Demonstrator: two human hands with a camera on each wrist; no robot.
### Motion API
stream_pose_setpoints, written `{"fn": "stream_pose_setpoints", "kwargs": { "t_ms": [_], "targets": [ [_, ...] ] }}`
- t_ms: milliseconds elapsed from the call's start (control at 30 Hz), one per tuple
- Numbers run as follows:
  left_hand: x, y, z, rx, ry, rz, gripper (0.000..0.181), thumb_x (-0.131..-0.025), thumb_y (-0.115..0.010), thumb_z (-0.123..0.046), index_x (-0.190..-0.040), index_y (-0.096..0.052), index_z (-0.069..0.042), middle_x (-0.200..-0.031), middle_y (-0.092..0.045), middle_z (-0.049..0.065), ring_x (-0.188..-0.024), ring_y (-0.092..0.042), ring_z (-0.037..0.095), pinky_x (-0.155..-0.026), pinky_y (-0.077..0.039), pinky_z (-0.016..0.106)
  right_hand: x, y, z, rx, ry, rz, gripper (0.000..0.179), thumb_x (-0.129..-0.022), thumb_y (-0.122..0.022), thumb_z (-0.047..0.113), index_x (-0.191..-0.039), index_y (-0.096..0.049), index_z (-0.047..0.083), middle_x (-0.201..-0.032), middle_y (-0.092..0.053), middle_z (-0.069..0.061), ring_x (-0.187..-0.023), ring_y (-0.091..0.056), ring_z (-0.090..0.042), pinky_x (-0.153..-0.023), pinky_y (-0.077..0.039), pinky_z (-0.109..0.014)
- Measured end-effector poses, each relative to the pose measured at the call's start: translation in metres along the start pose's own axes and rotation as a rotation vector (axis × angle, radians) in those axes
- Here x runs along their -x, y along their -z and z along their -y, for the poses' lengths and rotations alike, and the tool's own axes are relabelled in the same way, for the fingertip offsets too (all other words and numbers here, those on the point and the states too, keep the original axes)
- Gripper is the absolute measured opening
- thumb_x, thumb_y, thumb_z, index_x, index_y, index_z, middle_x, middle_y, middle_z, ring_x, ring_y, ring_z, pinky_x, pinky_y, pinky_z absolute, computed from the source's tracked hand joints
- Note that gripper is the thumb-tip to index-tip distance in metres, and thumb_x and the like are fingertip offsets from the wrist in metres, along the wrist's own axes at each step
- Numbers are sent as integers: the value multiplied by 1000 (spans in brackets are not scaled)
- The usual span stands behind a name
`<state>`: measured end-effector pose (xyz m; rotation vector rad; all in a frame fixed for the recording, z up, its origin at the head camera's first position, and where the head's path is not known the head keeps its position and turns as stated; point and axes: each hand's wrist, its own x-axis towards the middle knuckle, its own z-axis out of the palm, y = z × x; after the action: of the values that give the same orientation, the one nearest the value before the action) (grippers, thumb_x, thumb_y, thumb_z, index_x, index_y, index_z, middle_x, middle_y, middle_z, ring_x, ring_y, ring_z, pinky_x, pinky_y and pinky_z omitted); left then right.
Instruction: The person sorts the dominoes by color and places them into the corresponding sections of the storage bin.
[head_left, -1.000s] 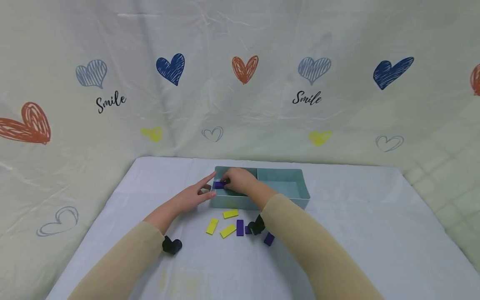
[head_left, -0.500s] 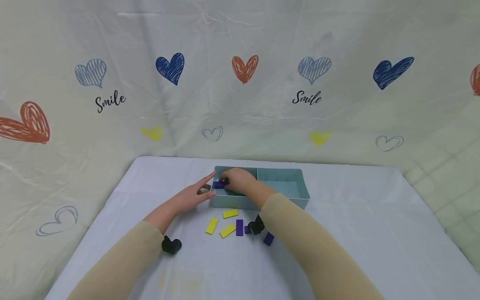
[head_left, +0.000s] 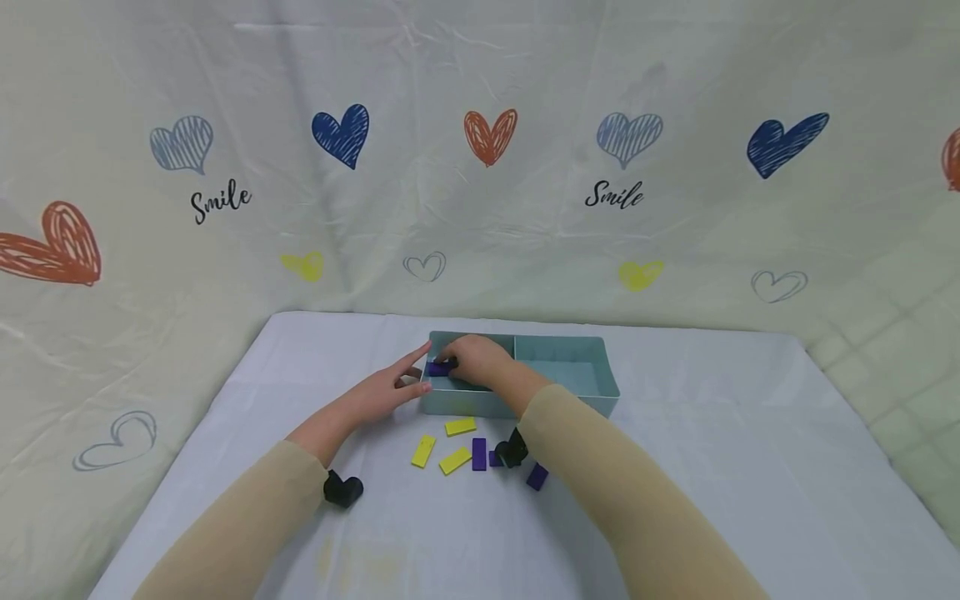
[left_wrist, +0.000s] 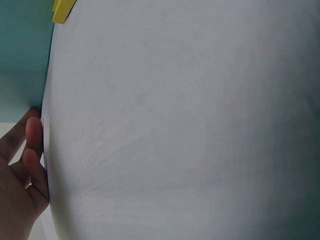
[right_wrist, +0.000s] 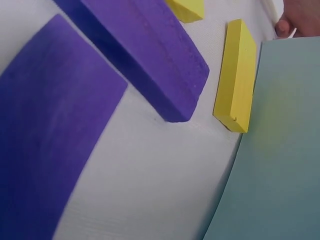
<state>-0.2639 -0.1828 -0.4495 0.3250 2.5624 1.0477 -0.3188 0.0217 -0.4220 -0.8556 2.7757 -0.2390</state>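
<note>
A pale teal box with two compartments stands on the table. In its left compartment lies a purple block. My right hand reaches over the front wall, its bent fingers pinching at the right end of that block; the fingertips are partly hidden. At the box's left side rests my left hand, index finger stretched along the side and thumb near the front corner. The left wrist view has the left hand's fingers against the box wall.
Before the box lie yellow blocks and purple blocks, some partly hidden behind the right wrist's black camera mount. A yellow block sits close by the box wall in the right wrist view. A divider splits the box.
The right hand's fingers have lowered slightly onto the purple block in the left compartment. My left hand and the loose blocks stay in place.
</note>
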Motion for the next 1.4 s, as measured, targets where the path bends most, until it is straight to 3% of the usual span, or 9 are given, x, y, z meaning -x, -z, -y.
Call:
{"fn": "stream_pose_setpoints", "kwargs": {
  "t_ms": [333, 700, 1200, 1400],
  "targets": [
    [1, 0, -4, 5, -2, 3, 73, -97, -55, -55, -155, -10, -52, -148, -46, 9, -131, -50, 33, -102, -44, 55, 3, 2, -2, 5, 23, 2, 44, -95, -69, 23, -138, -61, 26, -138, -59, 2, -131, -52, -18, -110, -40, -37],
    [0, 0, -4, 0, 6, 1, 75, -95, -54, -60, -155, -11, -51, -148, -46, 10, -131, -49, 35, -102, -43, 57, 9, 11, -6, -59, 26, -14, 41, -94, -70, 24, -135, -64, 26, -129, -65, 3, -120, -58, -17, -104, -46, -37],
    [-1, -2, -2, -11, 32, -6, 74, -95, -55, -58, -155, -11, -53, -148, -46, 10, -131, -48, 35, -103, -42, 58, 37, 35, -14, -111, 43, -56, 36, -94, -70, 26, -131, -67, 25, -119, -68, -1, -110, -60, -20, -98, -49, -38],
    [-1, -3, -1, -1, 36, 0, 74, -95, -54, -59, -155, -11, -53, -148, -46, 11, -131, -48, 36, -102, -42, 59, 51, 44, -19, -142, 75, -84, 36, -95, -69, 25, -131, -67, 24, -118, -69, -1, -102, -60, -16, -89, -52, -36]
  ]
}}
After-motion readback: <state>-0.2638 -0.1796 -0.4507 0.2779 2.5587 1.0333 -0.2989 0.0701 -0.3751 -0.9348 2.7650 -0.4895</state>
